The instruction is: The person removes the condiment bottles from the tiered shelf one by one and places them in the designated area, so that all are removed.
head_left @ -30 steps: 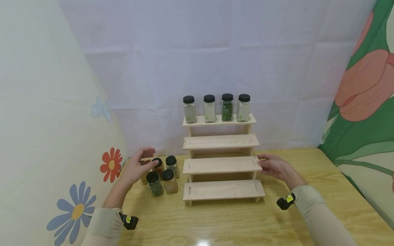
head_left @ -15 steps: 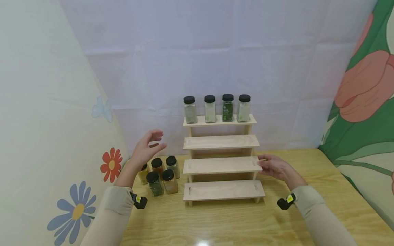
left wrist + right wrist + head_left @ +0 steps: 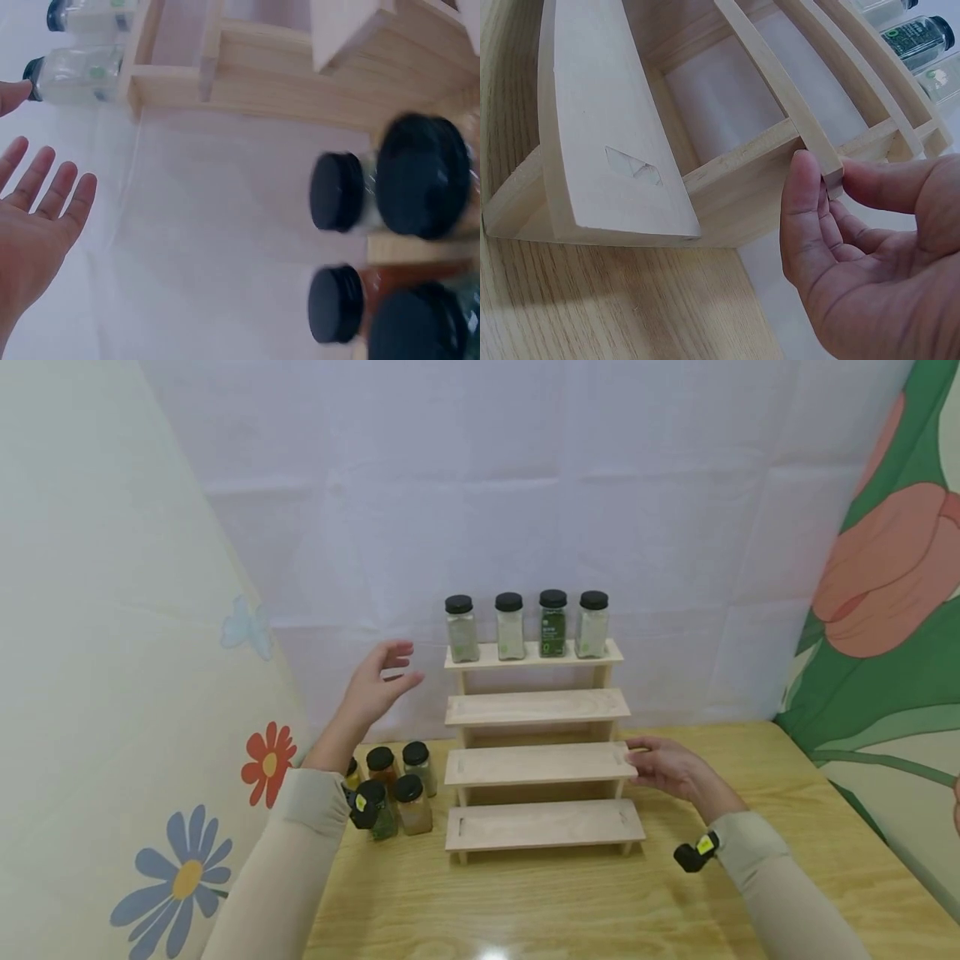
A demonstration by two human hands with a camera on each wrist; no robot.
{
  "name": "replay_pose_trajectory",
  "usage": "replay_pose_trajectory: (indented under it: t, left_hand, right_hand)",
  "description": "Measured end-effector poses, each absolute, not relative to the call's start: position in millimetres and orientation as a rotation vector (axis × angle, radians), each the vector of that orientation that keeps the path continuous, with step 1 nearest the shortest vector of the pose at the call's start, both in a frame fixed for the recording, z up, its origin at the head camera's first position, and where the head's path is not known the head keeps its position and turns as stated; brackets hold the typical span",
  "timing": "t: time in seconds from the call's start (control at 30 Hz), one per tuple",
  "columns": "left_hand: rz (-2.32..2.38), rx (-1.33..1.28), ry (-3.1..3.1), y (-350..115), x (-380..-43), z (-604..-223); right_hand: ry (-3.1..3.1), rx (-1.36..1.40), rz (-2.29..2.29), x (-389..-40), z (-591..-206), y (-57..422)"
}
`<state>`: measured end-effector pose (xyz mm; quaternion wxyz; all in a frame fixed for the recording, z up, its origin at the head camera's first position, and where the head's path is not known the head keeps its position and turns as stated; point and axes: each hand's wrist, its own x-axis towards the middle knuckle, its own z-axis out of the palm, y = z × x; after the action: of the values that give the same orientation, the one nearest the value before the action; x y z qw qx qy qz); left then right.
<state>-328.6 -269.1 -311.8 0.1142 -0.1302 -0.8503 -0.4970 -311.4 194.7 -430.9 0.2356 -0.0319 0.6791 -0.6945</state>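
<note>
My left hand (image 3: 378, 685) is in the air left of the wooden tiered rack (image 3: 536, 764), its fingers extended and nothing held. In the left wrist view the spread fingers (image 3: 64, 191) show, apart from the nearest clear jar (image 3: 79, 73) on the top tier. My right hand (image 3: 870, 240) pinches the end of one rack shelf (image 3: 810, 139) between thumb and fingers. Four-sided glass jars with black lids stand in a row on the top tier, among them a dark green jar (image 3: 552, 625).
Left of the rack, several black-lidded spice jars (image 3: 413, 806) stand grouped on the wooden table (image 3: 555, 910), partly hidden by my left sleeve. A white cloth (image 3: 525, 485) hangs behind. Flower-patterned cloths (image 3: 885, 577) border both sides.
My left hand has risen from above the grouped jars and moved rightward, toward the top tier's left end. My right hand stays at the shelf end.
</note>
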Motion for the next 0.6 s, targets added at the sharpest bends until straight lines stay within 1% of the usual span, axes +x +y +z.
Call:
replay_pose_trajectory:
  t: [0.3, 0.6]
  left_hand:
    - [-1.506, -0.367, -2.403, -244.3, -352.7, -288.1]
    - [-1.576, -0.345, -2.346, -226.4, -374.5, -282.1]
  right_hand:
    - [1.849, -0.102, -1.913, -311.2, -430.0, 195.3]
    - [1.839, -0.087, -1.919, -313.1, -432.2, 196.9]
